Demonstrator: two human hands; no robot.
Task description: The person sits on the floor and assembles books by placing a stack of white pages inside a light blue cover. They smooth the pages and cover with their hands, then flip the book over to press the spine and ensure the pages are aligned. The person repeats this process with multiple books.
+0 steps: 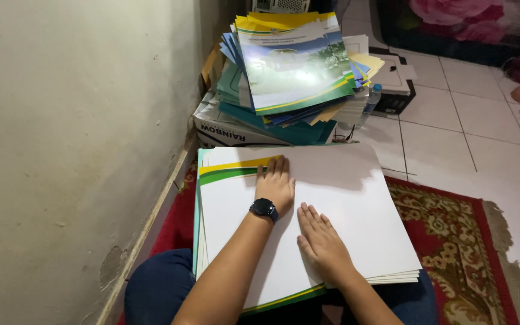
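A stack of sheets (332,204) lies on the person's lap, over a rug (452,241) on the floor (452,132). Both hands rest flat on the top sheet, the left hand (275,186) farther forward than the right hand (320,241). Beyond the stack, a pile of booklets (290,66) sits on a box (224,129) beside the wall (61,150) at left.

Dim indoor light, glare on glossy booklet (296,66)

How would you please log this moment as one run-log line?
left hand: flat on white sheet | right hand: flat on same sheet | sheet: atop paper stack on lap | booklet pile: ahead, on cardboard box
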